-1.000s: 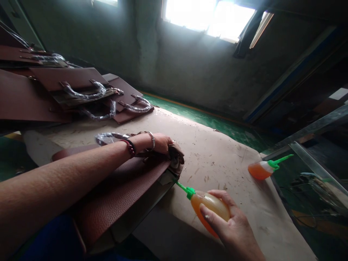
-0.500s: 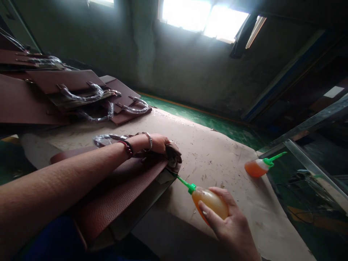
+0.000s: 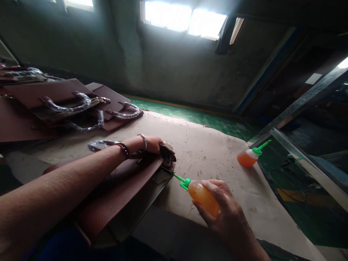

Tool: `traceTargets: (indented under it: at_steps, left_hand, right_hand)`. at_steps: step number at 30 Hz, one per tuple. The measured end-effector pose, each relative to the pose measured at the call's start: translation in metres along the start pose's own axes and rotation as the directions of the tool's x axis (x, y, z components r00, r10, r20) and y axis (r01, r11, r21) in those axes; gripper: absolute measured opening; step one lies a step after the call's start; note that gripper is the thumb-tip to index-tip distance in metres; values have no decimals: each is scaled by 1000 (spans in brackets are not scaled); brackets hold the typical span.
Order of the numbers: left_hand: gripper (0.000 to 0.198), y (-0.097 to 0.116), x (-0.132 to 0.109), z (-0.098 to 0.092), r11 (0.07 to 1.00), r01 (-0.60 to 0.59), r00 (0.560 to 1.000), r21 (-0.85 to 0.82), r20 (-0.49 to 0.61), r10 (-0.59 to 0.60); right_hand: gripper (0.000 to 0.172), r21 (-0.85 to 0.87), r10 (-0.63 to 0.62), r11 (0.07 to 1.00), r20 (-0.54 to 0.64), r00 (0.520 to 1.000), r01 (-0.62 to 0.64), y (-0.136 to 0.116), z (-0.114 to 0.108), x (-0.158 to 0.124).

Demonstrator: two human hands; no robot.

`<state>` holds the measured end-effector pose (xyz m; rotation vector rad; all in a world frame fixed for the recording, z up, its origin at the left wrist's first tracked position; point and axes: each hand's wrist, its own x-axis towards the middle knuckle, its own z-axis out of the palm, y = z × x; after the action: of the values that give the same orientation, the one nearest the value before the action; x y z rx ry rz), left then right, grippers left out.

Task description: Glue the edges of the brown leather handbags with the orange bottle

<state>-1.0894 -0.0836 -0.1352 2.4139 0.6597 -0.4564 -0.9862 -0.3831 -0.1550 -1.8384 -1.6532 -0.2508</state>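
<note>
A reddish-brown leather bag (image 3: 122,195) lies tilted at the near edge of the table, its pale side panel facing right. My left hand (image 3: 153,145) reaches over it and is closed on bunched brown cloth (image 3: 168,156) at the bag's far corner; the fingertips are partly hidden. In my right hand (image 3: 220,203) is a squeeze bottle (image 3: 203,197) of orange liquid, fingers wrapped round its body. The bottle's green nozzle points left, its tip at the bag's corner just below the cloth. A plastic-wrapped handle (image 3: 100,145) shows beyond my left forearm.
Several brown bags (image 3: 65,105) with plastic-wrapped handles are piled at the left. A second orange bottle (image 3: 247,158) with a green nozzle rests near the right edge of the paper-covered table (image 3: 212,145). A metal frame (image 3: 304,163) stands at the right.
My right hand has shifted its hold on the bottle, its fingers now more over the top. The whole view has turned somewhat right. My left hand still grips the cloth.
</note>
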Motion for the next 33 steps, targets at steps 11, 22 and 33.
traceTargets:
  at_steps: [11,22,33]
  left_hand:
    - [34,2,-1,-3,999,-16,1000,32,0,16]
    - [32,4,-6,-2,1000,4,1000,24,-18,-3]
    - [29,1,-8,2,999,11,997,34,-73,-9]
  right_hand:
    - [31,33,-5,999,20,1000,4,4,-5,3]
    - [30,79,99,992,48,994,-102,6,7,-2]
    - [28,315,387,859,113,915,-402,-13,12,-15]
